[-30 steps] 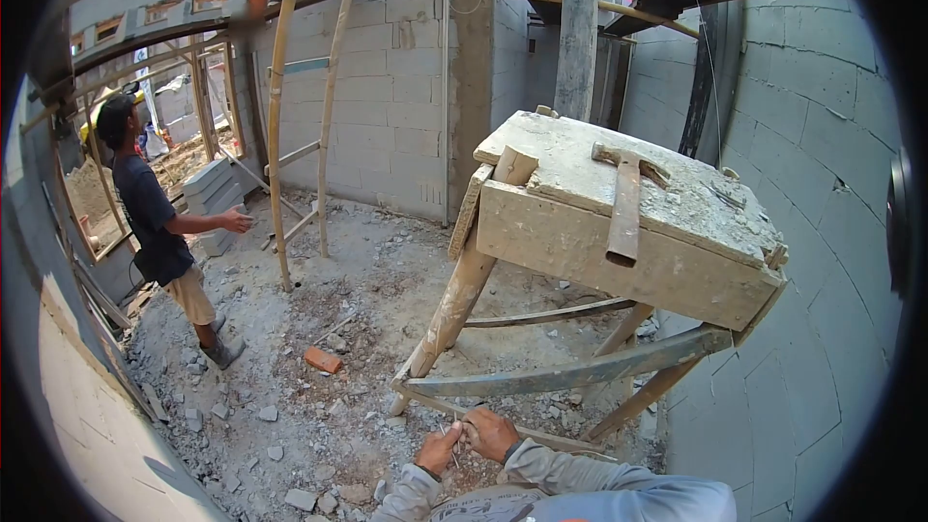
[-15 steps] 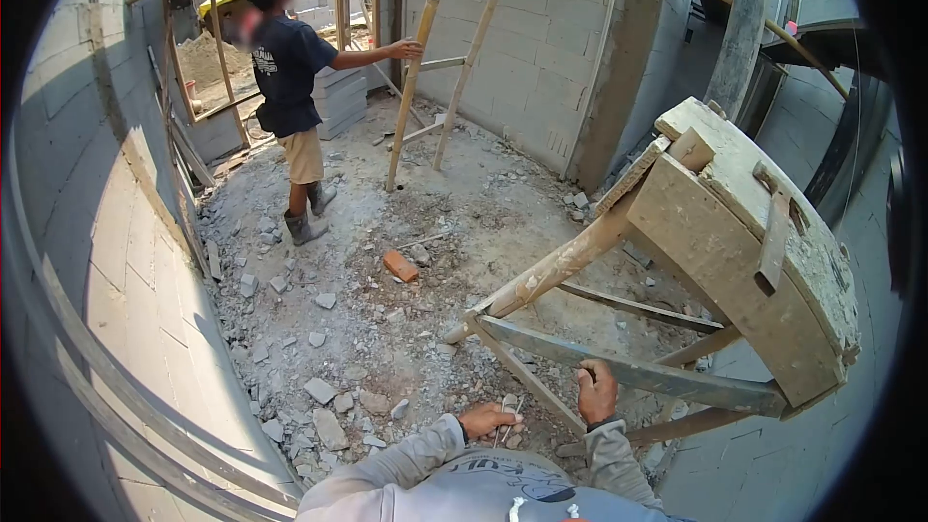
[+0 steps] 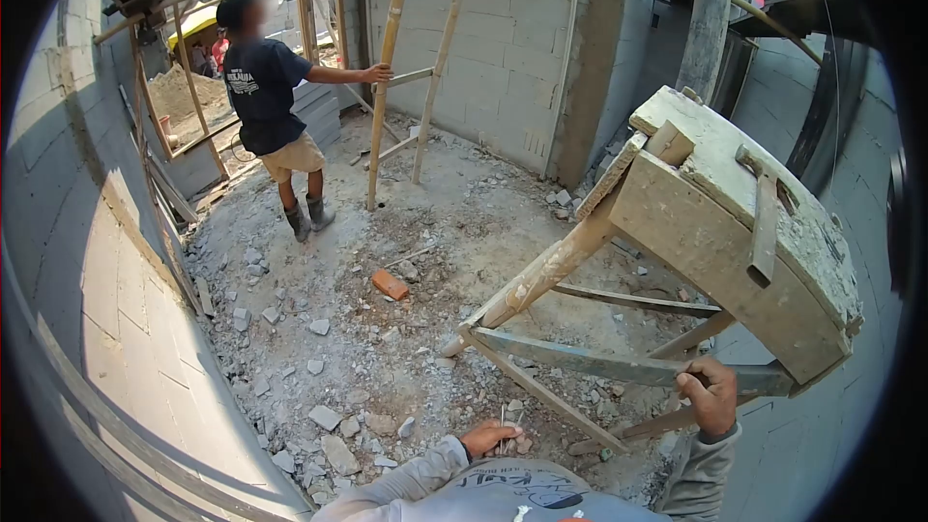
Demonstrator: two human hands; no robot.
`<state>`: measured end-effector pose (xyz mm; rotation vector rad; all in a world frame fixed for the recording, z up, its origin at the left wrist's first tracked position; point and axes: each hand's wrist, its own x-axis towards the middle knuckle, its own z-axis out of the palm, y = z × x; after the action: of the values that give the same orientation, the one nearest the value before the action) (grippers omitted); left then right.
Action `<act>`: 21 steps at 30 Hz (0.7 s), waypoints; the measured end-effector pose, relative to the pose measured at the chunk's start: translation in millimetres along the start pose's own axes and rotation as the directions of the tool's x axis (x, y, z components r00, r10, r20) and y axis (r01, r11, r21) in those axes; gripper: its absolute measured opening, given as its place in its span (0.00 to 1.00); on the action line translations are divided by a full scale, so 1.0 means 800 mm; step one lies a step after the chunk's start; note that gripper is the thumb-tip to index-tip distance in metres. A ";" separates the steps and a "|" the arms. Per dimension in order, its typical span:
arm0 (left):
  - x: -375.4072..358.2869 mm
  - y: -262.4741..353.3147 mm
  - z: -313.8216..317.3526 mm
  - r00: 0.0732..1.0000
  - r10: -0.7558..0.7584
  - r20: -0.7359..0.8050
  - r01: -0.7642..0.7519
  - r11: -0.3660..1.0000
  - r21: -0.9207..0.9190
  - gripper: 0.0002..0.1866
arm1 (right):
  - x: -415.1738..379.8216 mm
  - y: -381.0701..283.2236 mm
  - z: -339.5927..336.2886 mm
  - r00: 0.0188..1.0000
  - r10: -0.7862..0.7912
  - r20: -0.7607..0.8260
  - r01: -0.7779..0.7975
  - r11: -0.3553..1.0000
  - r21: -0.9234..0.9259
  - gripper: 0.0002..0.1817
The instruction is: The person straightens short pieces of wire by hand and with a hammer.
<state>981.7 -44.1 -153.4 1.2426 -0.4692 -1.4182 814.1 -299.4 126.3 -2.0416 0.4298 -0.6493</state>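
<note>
In my left hand (image 3: 488, 439), low in the middle of the head view, are a few thin nail-like metal pieces (image 3: 503, 416), pinched between the fingers and pointing up. My right hand (image 3: 710, 396) is closed around the wooden crossbar (image 3: 599, 358) of the trestle, near the bar's right end. That bar slopes slightly down to the right, under the trestle's mortar-crusted plank top (image 3: 725, 271). A hammer (image 3: 764, 217) lies on the top, its handle hanging over the near edge.
A person (image 3: 275, 106) in a dark shirt stands at the back left, one hand on a bamboo ladder-like frame (image 3: 385, 106). An orange brick (image 3: 390, 284) and broken block pieces (image 3: 326, 417) litter the floor. Grey block walls (image 3: 474, 58) surround the space.
My right hand has moved right along the crossbar towards its end. The left hand still holds the thin pieces. The view has shifted, and the other person still touches the bamboo frame.
</note>
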 end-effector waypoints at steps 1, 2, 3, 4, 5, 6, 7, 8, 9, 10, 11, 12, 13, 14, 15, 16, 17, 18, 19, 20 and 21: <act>0.004 0.001 -0.008 1.000 0.002 -0.007 -0.002 1.000 -0.024 0.16 | -0.004 -0.021 -0.027 1.000 0.023 -0.020 -0.021 0.997 0.075 0.07; 0.010 0.000 -0.013 1.000 0.008 0.002 -0.008 1.000 0.011 0.16 | -0.009 -0.040 -0.053 0.985 -0.081 -0.153 0.097 0.990 0.099 0.08; 0.008 0.004 -0.008 0.999 0.003 -0.039 -0.004 1.000 -0.028 0.15 | -0.016 -0.054 -0.080 0.945 -0.176 -0.274 0.211 0.972 0.105 0.10; 0.006 0.008 -0.005 0.997 -0.004 -0.082 -0.002 0.997 -0.076 0.14 | -0.026 -0.059 -0.115 0.895 -0.311 -0.319 0.361 0.926 0.111 0.12; 0.004 0.013 -0.006 0.997 -0.001 -0.082 -0.005 0.998 -0.068 0.14 | -0.038 -0.060 -0.152 0.822 -0.381 -0.423 0.475 0.869 0.139 0.12; 0.002 0.017 -0.007 0.998 -0.009 -0.060 0.007 0.999 -0.039 0.13 | -0.052 -0.056 -0.194 0.734 -0.434 -0.522 0.582 0.799 0.153 0.12; 0.002 0.020 -0.009 0.999 -0.017 -0.039 0.017 1.000 -0.011 0.12 | -0.070 -0.047 -0.247 0.672 -0.467 -0.575 0.671 0.712 0.207 0.11; 0.005 0.020 -0.010 0.999 -0.015 -0.039 0.015 1.000 -0.007 0.12 | -0.083 -0.042 -0.287 0.462 -0.351 -0.814 0.741 0.657 0.137 0.14; 0.007 0.017 -0.012 1.000 -0.016 -0.019 0.015 0.998 -0.054 0.11 | -0.074 -0.090 -0.272 0.212 -0.167 -0.963 0.836 0.541 0.091 0.17; 0.009 0.014 -0.014 1.000 -0.018 0.004 0.018 0.995 -0.100 0.11 | -0.051 -0.166 -0.220 0.277 0.002 -0.961 0.866 0.432 0.250 0.10; 0.013 0.010 -0.016 1.000 -0.021 0.011 0.022 0.996 -0.091 0.11 | -0.037 -0.184 -0.212 0.265 0.003 -0.964 0.869 0.433 0.241 0.10; 0.016 0.007 -0.020 0.997 -0.069 0.030 0.073 0.983 -0.169 0.10 | -0.024 -0.194 -0.207 0.142 -0.087 -0.986 0.831 0.552 0.071 0.12; 0.019 0.005 -0.023 0.993 -0.110 0.046 0.118 0.961 -0.249 0.18 | -0.013 -0.194 -0.204 0.036 -0.190 -0.981 0.761 0.642 -0.096 0.16; 0.019 0.005 -0.022 0.994 -0.100 0.039 0.107 0.963 -0.249 0.18 | 0.002 -0.175 -0.215 -0.117 -0.589 -0.800 0.415 0.703 -0.578 0.16; 0.016 0.006 -0.018 0.996 -0.049 0.072 0.072 0.929 -0.363 0.17 | 0.018 -0.159 -0.225 -0.118 -0.587 -0.801 0.428 0.698 -0.574 0.16; 0.014 0.007 -0.015 0.995 0.008 0.101 0.041 0.880 -0.473 0.16 | 0.036 -0.141 -0.236 0.004 -0.646 -0.763 0.336 0.720 -0.608 0.13; 0.014 0.010 -0.013 0.995 0.021 0.094 0.026 0.880 -0.475 0.16 | 0.055 -0.123 -0.247 0.131 -0.685 -0.716 0.242 0.723 -0.647 0.10; 0.013 0.012 -0.013 0.997 -0.007 0.071 0.042 0.866 -0.498 0.16 | 0.073 -0.105 -0.258 0.260 -0.701 -0.664 0.150 0.709 -0.689 0.09; 0.012 0.013 -0.013 0.998 -0.037 0.049 0.057 0.851 -0.522 0.16 | 0.090 -0.088 -0.268 0.390 -0.692 -0.607 0.062 0.677 -0.733 0.08; 0.015 0.009 -0.015 0.999 -0.028 0.041 0.046 0.848 -0.528 0.16 | 0.106 -0.074 -0.277 0.517 -0.661 -0.544 -0.018 0.627 -0.779 0.08; 0.020 0.002 -0.019 0.999 -0.022 0.049 0.044 0.848 -0.529 0.16 | 0.117 -0.057 -0.286 0.516 -0.667 -0.537 -0.003 0.625 -0.780 0.08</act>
<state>998.9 -53.6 -164.3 0.7723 -0.0631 -1.4733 754.4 -479.7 291.3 -2.4752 0.8825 -2.0173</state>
